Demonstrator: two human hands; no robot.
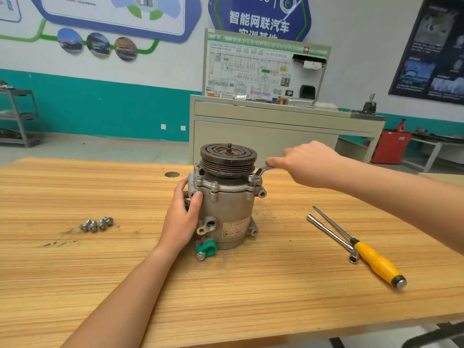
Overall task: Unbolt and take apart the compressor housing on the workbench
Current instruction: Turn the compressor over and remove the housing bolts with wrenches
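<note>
A grey metal compressor (227, 209) stands upright on the wooden workbench (175, 285), its dark grooved pulley (228, 156) on top. My left hand (184, 217) grips the housing's left side, thumb across the front. My right hand (306, 164) holds the handle of a silver ring wrench (261, 173), whose ring end sits over a bolt on the right of the upper flange. Other flange bolts (214, 185) stand at the front and left. A green cap (207, 248) sits on a port at the base.
Several loose bolts (96, 224) lie in a cluster on the bench to the left. To the right lie a yellow-handled screwdriver (369, 257) and an L-shaped socket wrench (331, 237). A beige cabinet (276, 131) with a wiring board stands behind the bench.
</note>
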